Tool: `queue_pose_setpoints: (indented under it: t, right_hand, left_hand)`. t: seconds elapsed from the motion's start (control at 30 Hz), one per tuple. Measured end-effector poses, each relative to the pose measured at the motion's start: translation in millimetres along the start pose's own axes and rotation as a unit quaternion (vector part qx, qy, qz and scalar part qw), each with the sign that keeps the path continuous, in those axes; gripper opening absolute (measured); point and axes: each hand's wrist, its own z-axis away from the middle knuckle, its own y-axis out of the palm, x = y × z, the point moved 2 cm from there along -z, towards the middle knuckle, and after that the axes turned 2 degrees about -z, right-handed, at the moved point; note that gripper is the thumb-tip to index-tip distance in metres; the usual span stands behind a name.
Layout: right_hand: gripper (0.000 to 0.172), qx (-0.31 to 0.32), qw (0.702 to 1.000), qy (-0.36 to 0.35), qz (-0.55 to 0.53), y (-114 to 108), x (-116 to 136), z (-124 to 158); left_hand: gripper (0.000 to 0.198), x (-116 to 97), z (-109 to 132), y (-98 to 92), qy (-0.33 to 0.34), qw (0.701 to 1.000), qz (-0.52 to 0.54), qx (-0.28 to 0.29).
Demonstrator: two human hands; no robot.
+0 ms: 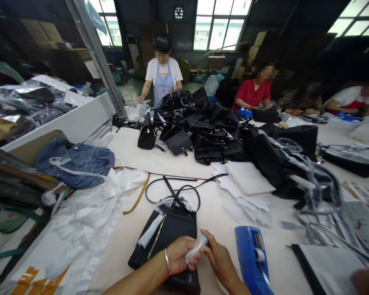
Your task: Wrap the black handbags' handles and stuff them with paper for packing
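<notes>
My left hand, with a silver bangle on the wrist, and my right hand meet over the near edge of the table. Both are closed on a small white rolled strip of paper or foam wrap pinched between them. Just under and behind my left hand lies a black handbag with a gold zip, a white wrapped strap and thin black straps curling behind it. A blue tape dispenser lies right of my right hand.
A heap of black handbags fills the middle of the table. White paper sheets lie right of centre, crumpled white wrap and a denim bag at left. Several people work at the far side, one standing in an apron.
</notes>
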Motion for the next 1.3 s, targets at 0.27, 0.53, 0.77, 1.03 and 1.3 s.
queue_pose_setpoints:
  t: [0.27,0.53,0.77,1.03,1.3]
  right_hand:
    - [0.050,0.112,0.979,-0.023,0.171,-55,-28,-55]
    - [0.027,0.064,0.968,-0.034,0.239,4,10,-167]
    - [0.017,0.108,0.966,-0.011,0.235,20,1,-177]
    - [0.035,-0.065,0.985,0.090,0.131,3,-42,-101]
    - [0.052,-0.093,0.956,0.262,-0.095,76,-50,-20]
  left_hand:
    - [0.036,9,-17,-18.5,-0.010,0.999,0.042,-0.022]
    - [0.037,19,-37,-22.6,0.046,0.994,-0.015,-0.093]
    - [0.042,-2,30,-38.4,0.155,0.923,-0.245,-0.252]
    - [0.054,19,147,-85.4,0.304,0.655,-0.489,-0.490]
    - [0.069,54,132,-134.1,0.248,0.757,-0.421,-0.434]
